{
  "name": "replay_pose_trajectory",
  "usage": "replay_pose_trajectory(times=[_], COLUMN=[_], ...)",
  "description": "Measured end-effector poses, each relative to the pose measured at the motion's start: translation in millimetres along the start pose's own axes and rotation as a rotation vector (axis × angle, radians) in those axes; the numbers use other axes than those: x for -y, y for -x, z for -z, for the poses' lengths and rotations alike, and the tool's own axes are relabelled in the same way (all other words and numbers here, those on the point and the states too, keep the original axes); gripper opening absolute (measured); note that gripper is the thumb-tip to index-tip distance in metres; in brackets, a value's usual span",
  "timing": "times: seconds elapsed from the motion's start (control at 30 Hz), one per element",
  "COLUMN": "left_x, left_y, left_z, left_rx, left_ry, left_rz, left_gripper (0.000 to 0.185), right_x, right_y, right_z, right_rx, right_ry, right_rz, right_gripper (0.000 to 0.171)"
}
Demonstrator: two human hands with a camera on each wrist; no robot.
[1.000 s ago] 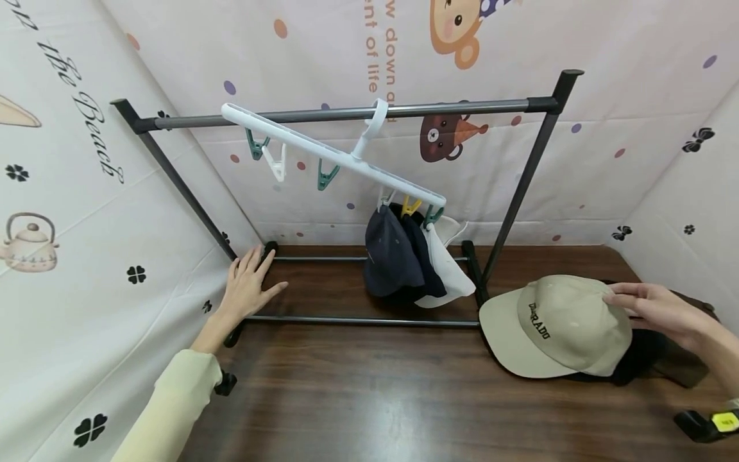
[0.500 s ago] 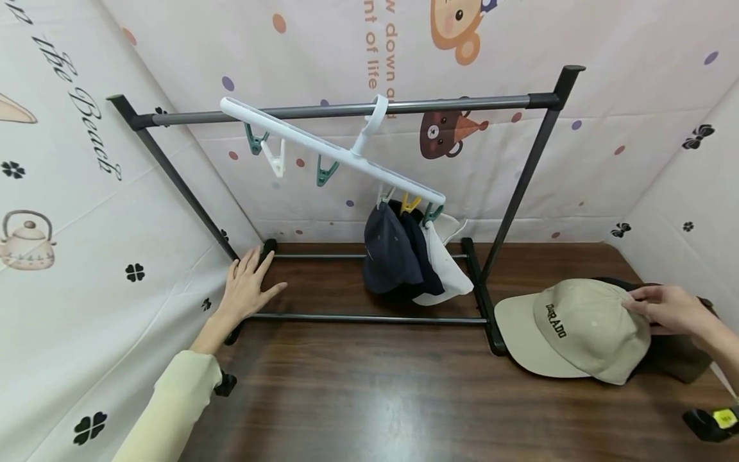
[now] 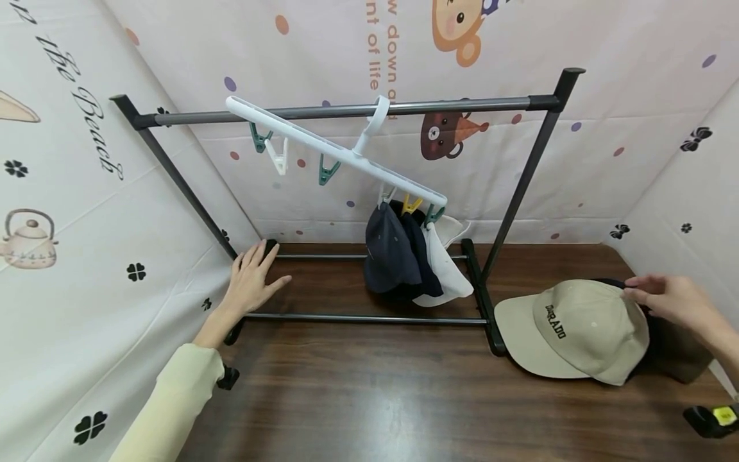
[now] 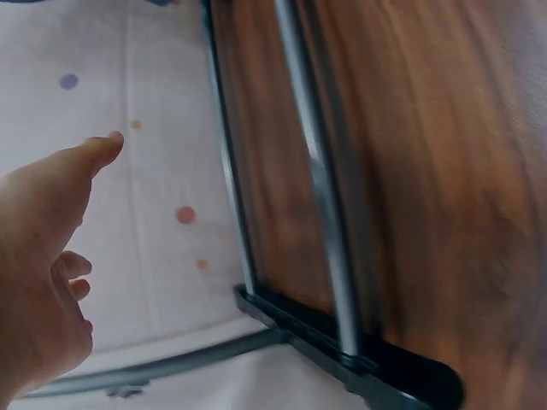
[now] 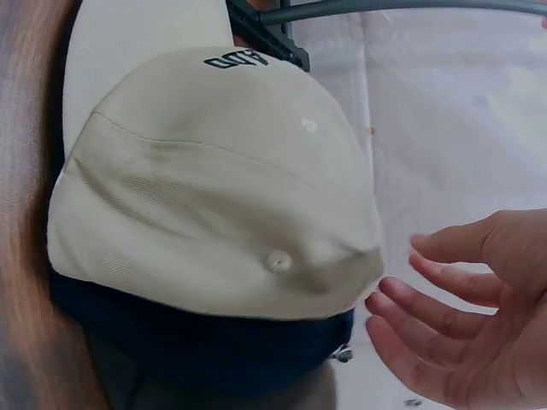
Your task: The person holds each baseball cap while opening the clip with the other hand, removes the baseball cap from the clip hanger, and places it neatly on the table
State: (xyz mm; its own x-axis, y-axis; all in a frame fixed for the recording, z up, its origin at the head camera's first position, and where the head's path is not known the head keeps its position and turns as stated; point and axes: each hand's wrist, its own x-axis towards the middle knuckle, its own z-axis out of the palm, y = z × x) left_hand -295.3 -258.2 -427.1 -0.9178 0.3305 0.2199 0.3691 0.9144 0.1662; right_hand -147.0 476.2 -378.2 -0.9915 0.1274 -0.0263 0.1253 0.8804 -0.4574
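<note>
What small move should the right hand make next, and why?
Probably ease the right hand back from the beige cap: the hand grips nothing in the right wrist view, and the cap already rests on top of the dark cap.

Beige cap point(image 3: 583, 324), blk txt, lies crown-up @ R.

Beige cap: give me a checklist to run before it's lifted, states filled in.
1. Beige cap on top, nothing lying over it: ok.
2. Right hand gripping it: not ok, fingers not closed on it.
3. Hanger hooked on the rack: ok.
4. Hanger level: not ok, it slopes down toward the hung caps.
5. Free clips: ok, three hold nothing.
6. Left hand bracing the rack: cannot tell, contact unclear.
</note>
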Motion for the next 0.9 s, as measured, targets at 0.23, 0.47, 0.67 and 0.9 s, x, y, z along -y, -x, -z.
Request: replay_pose_trajectory(times=[0.23,0.47,0.67,0.9], left_x=[-39.1,-107.3,-161.6,-190.9], left_y=[-24.8,-63.4,-98.6,-124.7], left_z=[19.9,47.2,61.6,67.6], left_rx=[-0.023,0.003,0.064,0.05], left_ry=[0.145,0.52,0.945,1.251], left_rz=[-0.094,-0.261,-0.294,-0.11], left_gripper=[0.075,0.059,0.049,0.044], right_x=[44.4,125.9,200.7,260.8], right_y=[-1.0,-8.7,-20.2,-31.1], right_z=[2.8,-8.0,-21.1,-45.7], right_rx=[-0.111,-0.04,0.061,0.079], right_ry=[0.088,-0.063,-0.204,-0.246], right_rz=[0.146,0.242,0.327,0.449], right_gripper=[0.036,0.034,0.031,0.024])
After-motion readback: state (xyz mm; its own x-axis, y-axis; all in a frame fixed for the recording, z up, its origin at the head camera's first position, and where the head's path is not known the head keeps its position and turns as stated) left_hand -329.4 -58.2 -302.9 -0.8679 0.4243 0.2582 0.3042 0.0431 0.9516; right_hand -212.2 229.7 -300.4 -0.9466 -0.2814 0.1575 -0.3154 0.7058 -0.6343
